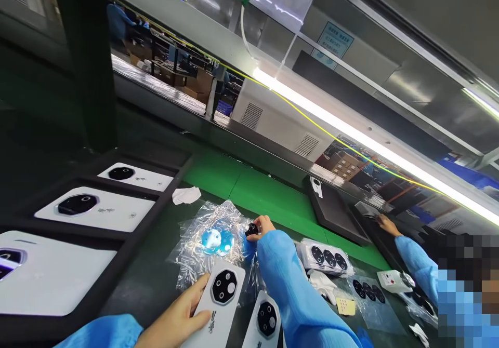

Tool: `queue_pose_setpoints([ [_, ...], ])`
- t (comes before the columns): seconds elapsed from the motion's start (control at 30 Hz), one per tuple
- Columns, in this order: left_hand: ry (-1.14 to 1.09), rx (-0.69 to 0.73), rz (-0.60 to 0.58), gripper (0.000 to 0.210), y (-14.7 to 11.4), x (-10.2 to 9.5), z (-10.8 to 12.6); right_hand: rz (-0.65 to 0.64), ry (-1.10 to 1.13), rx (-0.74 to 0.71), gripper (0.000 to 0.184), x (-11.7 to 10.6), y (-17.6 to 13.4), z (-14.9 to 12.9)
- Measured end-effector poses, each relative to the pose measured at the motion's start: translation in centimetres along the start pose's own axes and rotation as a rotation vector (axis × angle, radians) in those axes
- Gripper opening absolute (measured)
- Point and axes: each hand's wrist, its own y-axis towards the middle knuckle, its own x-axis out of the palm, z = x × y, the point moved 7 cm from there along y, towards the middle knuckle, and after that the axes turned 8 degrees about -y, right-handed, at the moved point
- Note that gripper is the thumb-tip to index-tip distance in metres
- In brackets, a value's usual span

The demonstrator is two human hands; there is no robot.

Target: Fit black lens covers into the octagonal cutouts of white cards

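My left hand [179,309] is closed around the edge of a white phone [224,314], back side up, with a black camera plate [223,286] holding several lens circles. My right hand [265,226] reaches forward and pinches a small black camera lens cover [251,229] between thumb and fingers. Just left of it, round blue-and-white film pieces [218,241] rest on crumpled clear plastic bags [191,259]. A second white phone [255,332] lies between my left hand and my right sleeve [286,285], partly cut off by the frame.
On the left, a black tray [134,244] carries several white phones [97,208]. To the right sit a pack of black camera covers [329,258], a yellow sticker sheet [345,306] and a white bottle [393,281]. A co-worker's hand [388,226] reaches toward a dark tray [337,210] on the green belt [249,187].
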Motion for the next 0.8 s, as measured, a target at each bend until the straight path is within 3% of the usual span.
queue_pose_setpoints([
  [0.13,0.022,-0.006,0.017,0.077,-0.2,0.0,0.2,0.035,-0.018,-0.005,0.042,1.0,-0.1,0.4],
  [0.33,0.096,-0.056,-0.104,0.071,-0.6,0.9,1.5,0.076,0.023,-0.075,0.041,0.8,-1.6,0.3],
  [0.57,0.086,-0.081,-0.061,0.065,-1.1,1.5,2.3,0.068,0.14,-0.033,0.028,-0.1,-2.1,0.8],
  [0.7,0.003,-0.087,-0.078,0.082,-1.4,2.4,2.7,0.055,0.226,0.004,0.024,-1.7,-2.6,1.4],
  [0.8,-0.028,-0.094,-0.083,0.089,-1.5,2.7,2.9,0.078,0.264,0.01,0.025,-4.4,-3.5,1.7],
])
